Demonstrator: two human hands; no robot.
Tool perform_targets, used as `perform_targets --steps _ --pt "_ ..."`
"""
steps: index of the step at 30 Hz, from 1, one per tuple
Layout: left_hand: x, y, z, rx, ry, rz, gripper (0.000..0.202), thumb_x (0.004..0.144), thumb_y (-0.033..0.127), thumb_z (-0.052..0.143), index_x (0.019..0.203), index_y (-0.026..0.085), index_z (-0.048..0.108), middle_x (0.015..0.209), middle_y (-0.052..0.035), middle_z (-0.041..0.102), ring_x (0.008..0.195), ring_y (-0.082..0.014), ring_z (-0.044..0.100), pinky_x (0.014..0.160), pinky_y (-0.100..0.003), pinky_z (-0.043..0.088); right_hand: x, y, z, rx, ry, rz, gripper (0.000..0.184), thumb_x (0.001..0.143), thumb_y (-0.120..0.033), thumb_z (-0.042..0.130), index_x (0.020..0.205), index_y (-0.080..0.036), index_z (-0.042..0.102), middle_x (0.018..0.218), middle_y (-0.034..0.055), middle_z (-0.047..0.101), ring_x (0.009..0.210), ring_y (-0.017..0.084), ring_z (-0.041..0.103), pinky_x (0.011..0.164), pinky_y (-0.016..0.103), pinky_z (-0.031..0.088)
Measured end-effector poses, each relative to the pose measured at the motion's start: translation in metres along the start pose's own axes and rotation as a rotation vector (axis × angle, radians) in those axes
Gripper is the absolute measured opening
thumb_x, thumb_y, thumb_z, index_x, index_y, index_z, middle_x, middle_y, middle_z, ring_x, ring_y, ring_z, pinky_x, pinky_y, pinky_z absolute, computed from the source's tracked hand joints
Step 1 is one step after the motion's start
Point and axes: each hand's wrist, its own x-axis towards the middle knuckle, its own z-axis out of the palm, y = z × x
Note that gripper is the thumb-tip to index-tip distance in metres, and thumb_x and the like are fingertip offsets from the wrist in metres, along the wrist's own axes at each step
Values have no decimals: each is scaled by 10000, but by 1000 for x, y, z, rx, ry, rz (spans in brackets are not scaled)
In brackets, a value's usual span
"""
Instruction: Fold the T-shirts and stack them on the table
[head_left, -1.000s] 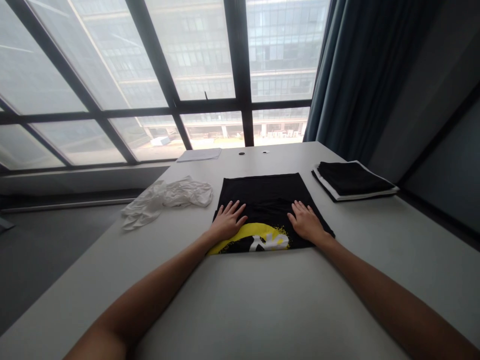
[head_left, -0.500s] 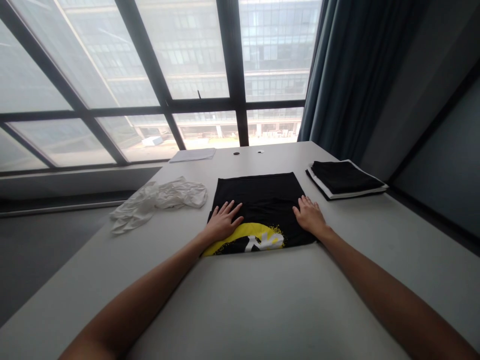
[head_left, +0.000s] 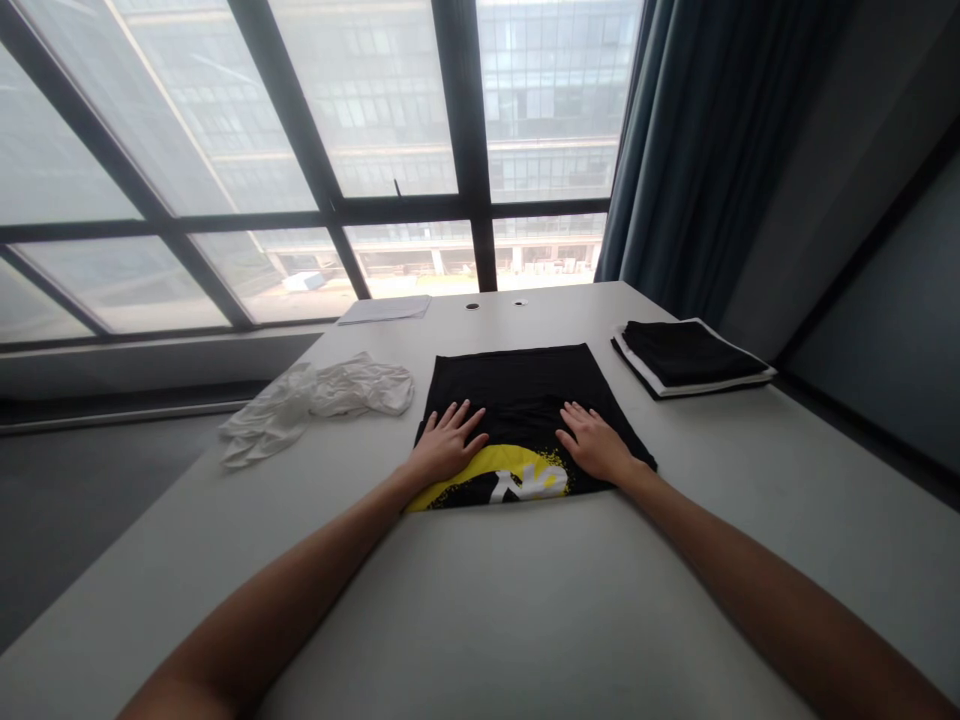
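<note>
A black T-shirt (head_left: pixel 517 375) lies partly folded in front of me, its near part turned over so that a yellow and white print shows along the near edge. My left hand (head_left: pixel 448 442) rests flat on the left side of the shirt, fingers spread, partly over the yellow print. On the right side, my right hand (head_left: pixel 595 440) lies flat on the black cloth with its fingers apart, just right of the print. Neither hand grips the fabric.
Crumpled white cloth (head_left: pixel 360 385) lies on the white table (head_left: pixel 555 590) at the left. A stack of folded black and white clothes (head_left: pixel 686 355) is at the right. White paper (head_left: pixel 386 309) lies at the far edge, below the windows. A blue curtain (head_left: pixel 667 150) hangs behind.
My right hand has slid left across the shirt, from near its right edge toward the print. My left hand and the shirt's main outline stay where they were.
</note>
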Motion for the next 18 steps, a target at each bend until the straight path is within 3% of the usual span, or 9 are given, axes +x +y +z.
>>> perform_targets --steps 4,18 --pt "-1 0 -1 -2 14 3 651 1013 638 283 1582 321 290 1663 -42 179 1530 -316 152 1198 -573 148 1 3 0 -39 23 95 550 1018 -383 376 1460 -72 482 1564 167 404 1473 263 330 1206 433 233" --pt "0 -2 2 -9 32 -4 631 1007 623 309 1570 339 320 1656 -24 217 1529 -307 165 1202 -562 155 3 12 0 -49 32 169 554 1004 -361 388 1456 -53 478 1567 178 398 1471 275 330 1201 423 236"
